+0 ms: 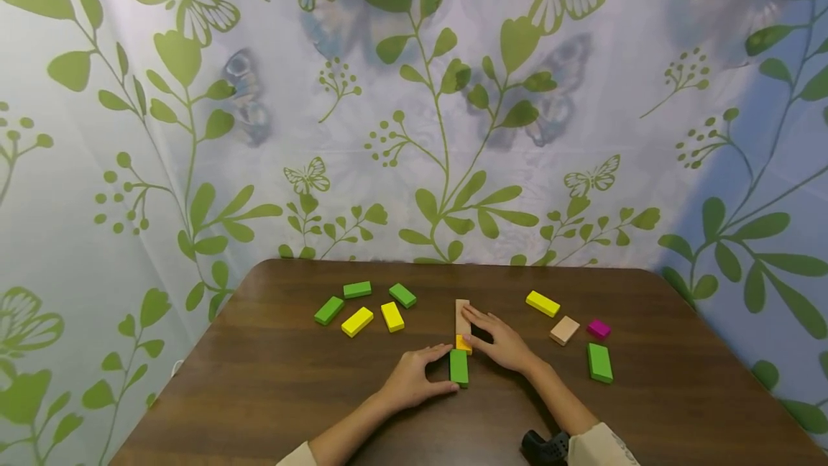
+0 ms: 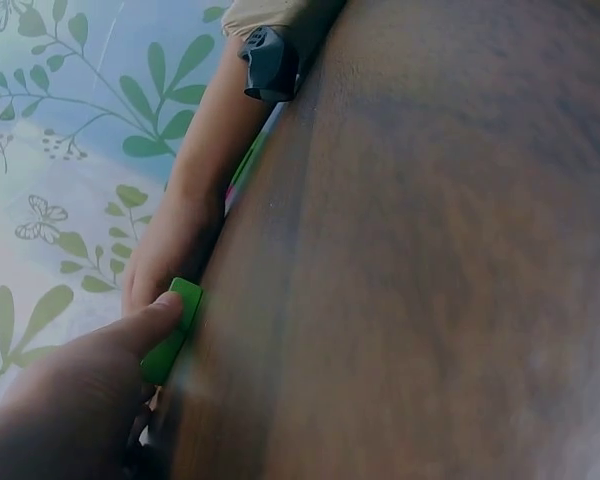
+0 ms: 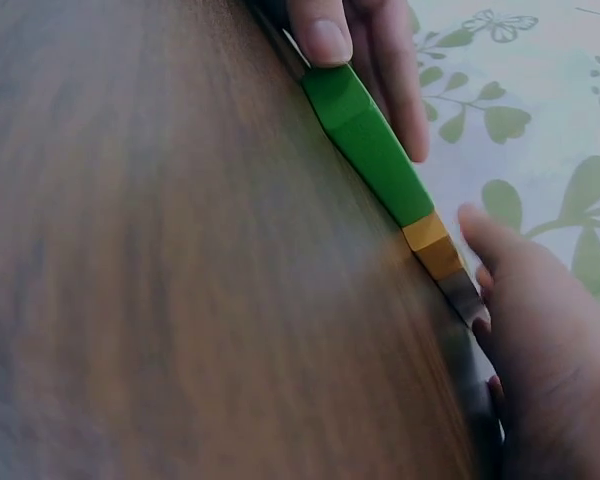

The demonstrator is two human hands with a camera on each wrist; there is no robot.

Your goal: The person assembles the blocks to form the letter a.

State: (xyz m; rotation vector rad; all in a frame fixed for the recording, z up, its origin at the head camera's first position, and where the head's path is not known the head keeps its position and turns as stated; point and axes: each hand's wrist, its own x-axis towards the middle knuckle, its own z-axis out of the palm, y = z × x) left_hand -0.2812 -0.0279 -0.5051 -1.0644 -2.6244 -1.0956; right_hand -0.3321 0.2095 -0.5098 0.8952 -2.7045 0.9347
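Observation:
A green block (image 1: 458, 368) lies lengthwise on the wooden table. My left hand (image 1: 415, 378) pinches it, thumb at the near end and fingertips by its far left corner. Against its far end sits an orange block (image 1: 463, 343), also seen in the right wrist view beyond the green block (image 3: 372, 150). A pale wooden block (image 1: 462, 316) continues the row away from me. My right hand (image 1: 503, 344) is at the row's right side, with fairly straight fingers touching the pale block and the thumb beside the orange one. In the left wrist view, the left thumb (image 2: 160, 318) presses the green block's end.
To the left lie several loose blocks, among them a green block (image 1: 330, 310) and a yellow block (image 1: 358, 322). On the right are a yellow block (image 1: 543, 303), a pale block (image 1: 565, 331), a magenta block (image 1: 599, 329) and a green block (image 1: 599, 363). A patterned curtain (image 1: 401, 128) hangs behind the table.

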